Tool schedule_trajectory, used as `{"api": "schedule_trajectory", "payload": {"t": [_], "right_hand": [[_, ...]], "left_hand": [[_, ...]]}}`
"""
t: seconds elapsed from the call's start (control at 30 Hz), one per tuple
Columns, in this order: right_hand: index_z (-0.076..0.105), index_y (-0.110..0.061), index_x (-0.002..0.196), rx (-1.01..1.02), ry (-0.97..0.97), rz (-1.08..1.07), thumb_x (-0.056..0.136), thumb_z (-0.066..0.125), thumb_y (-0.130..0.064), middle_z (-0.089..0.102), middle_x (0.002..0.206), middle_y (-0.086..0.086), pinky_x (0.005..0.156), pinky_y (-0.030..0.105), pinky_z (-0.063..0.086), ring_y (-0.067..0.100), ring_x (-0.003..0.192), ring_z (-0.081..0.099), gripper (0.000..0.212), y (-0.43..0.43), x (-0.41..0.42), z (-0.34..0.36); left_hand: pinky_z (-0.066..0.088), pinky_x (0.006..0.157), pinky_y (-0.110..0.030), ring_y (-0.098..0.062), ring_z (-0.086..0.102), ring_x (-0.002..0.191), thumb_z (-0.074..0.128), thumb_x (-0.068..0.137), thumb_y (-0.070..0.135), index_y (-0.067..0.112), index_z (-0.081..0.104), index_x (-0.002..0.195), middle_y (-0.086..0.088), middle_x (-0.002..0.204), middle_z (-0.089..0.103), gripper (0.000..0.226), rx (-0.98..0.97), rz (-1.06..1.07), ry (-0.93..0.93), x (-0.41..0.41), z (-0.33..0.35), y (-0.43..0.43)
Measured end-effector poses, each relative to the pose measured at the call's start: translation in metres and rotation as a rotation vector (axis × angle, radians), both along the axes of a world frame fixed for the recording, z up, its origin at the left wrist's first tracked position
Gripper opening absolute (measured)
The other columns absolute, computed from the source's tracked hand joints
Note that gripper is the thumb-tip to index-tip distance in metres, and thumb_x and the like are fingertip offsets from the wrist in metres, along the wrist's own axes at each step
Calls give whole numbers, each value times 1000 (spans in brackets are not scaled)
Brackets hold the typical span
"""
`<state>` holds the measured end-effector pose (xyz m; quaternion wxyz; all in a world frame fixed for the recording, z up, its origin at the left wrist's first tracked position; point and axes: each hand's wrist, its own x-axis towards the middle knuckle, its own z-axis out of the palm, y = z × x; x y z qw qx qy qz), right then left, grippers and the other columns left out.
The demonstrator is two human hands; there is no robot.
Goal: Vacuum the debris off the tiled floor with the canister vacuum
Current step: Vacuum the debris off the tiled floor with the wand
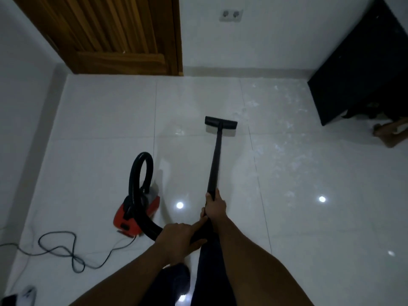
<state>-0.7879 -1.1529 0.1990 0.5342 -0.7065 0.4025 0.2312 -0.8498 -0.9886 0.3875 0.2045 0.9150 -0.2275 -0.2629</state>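
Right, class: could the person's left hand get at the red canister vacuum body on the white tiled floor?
Probably yes, stooping: the left hand grips the black hose near the red canister vacuum body; nothing stands between.

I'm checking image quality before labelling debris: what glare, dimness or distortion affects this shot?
Head view: dim overall; round lamp reflections glare on the glossy tiled floor; the wide-angle lens skews the door edges; the pale debris shows faintly against white tiles.

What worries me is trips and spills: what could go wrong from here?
The power cord lies in loose loops to the person's left; a step that way could catch it. The hose arcs from the canister; reaching farther toward the debris may tug or tip it. Light scraps could scatter under the black cabinet.
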Motion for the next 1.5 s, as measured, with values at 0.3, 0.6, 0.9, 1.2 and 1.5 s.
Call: {"api": "schedule_trajectory", "payload": {"t": [0.3, 0.6, 0.9, 1.2, 1.5], "right_hand": [[35, -33, 154, 266, 27, -153, 108, 44, -26, 59, 84, 11, 51, 29, 50, 15, 51, 53, 47, 17, -158, 118], [37, -44, 145, 247, 116, -221, 101, 44, -35, 66, 104, 6, 68, 38, 58, 23, 77, 62, 45, -3, -309, 105], [33, -29, 154, 250, 153, -247, 107, 41, -26, 65, 98, 13, 54, 28, 54, 19, 63, 60, 49, -56, -437, 142], [38, -22, 150, 285, 168, -261, 107, 40, -23, 61, 98, 13, 59, 31, 56, 20, 65, 58, 43, -77, -442, 146], [43, -19, 143, 254, 197, -244, 107, 42, -21, 53, 81, 10, 45, 24, 51, 19, 57, 53, 36, -103, -383, 130]], "left_hand": [[54, 76, -35, -19, 68, 84, 14, 86, 83, 39, 20, 149, 0, 106, 67, 77, 85, -110, -13, -138, 13, 11], [56, 73, -36, -18, 68, 77, 14, 84, 85, 33, 35, 142, -1, 100, 70, 80, 184, -254, -22, -264, 20, -14], [56, 77, -41, -26, 68, 85, 8, 76, 91, 32, 31, 143, -7, 102, 69, 92, 206, -425, 70, -368, 40, -64], [56, 78, -42, -27, 67, 89, 34, 93, 72, 29, 29, 148, -11, 112, 66, 70, 264, -384, 62, -378, 32, -86], [52, 85, -42, -23, 65, 89, 45, 95, 59, 25, 43, 138, -6, 101, 68, 55, 175, -358, 139, -323, 21, -108]]}}
